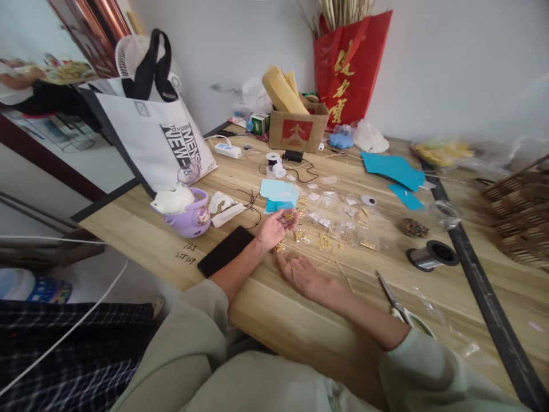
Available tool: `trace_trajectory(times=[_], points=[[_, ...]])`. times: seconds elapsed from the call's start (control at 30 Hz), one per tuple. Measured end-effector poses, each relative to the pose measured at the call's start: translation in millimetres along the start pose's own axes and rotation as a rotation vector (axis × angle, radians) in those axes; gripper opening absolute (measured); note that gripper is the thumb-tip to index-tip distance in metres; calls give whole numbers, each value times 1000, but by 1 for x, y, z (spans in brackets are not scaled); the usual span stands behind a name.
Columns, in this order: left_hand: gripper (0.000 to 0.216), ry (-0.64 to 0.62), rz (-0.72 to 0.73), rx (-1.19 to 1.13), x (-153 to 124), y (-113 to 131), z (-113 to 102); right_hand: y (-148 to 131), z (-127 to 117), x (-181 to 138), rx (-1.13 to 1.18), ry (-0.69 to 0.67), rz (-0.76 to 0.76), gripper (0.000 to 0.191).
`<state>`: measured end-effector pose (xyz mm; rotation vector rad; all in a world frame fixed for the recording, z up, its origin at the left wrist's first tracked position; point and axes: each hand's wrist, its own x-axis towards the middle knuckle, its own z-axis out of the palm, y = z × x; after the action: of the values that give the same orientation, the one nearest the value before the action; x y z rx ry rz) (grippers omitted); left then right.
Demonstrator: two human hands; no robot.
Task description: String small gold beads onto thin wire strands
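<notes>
My left hand (274,230) is turned palm up above the wooden table (266,306), its fingers curled into a cup. Small gold pieces (290,217) show in those fingers; their exact kind is too small to tell. Just below it, my right hand (303,276) lies low over the table, back upward and fingers stretched forward. Its fingertips are beside a little pile of gold beads (279,247), and its thumb is hidden. More gold findings (301,236) lie just right of my left hand. A thin gold chain (343,276) trails on the table beyond my right hand.
Small bags of silver pieces (329,198) and blue cards (281,191) lie behind the hands. Scissors (397,300), a wire spool (432,256) and a dish of dark beads (414,228) are to the right. A black phone (226,252) and purple pot (189,214) stand left.
</notes>
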<state>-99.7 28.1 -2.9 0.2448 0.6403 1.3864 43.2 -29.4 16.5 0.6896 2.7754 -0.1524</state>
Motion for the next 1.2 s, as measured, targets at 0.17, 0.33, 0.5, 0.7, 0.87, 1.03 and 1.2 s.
trace_trajectory(times=[0.17,0.33,0.5,0.7,0.87,1.03,1.2], points=[[30,-17,6,-1,-1,-1,0,-6,-9,-1,37,2,-10,52],[29,-9,5,5,0,-1,-1,-8,-4,-1,104,58,24,46],[29,-3,14,9,0,-1,-1,-6,4,3,124,82,33,44],[29,1,13,24,0,-1,0,-3,13,4,173,83,32,48],[27,21,28,41,2,-1,1,14,3,-3,557,154,35,20],[14,37,131,89,2,-4,2,38,0,-13,1403,114,61,23],[12,14,134,205,-1,-4,2,55,10,-30,1953,104,209,42]])
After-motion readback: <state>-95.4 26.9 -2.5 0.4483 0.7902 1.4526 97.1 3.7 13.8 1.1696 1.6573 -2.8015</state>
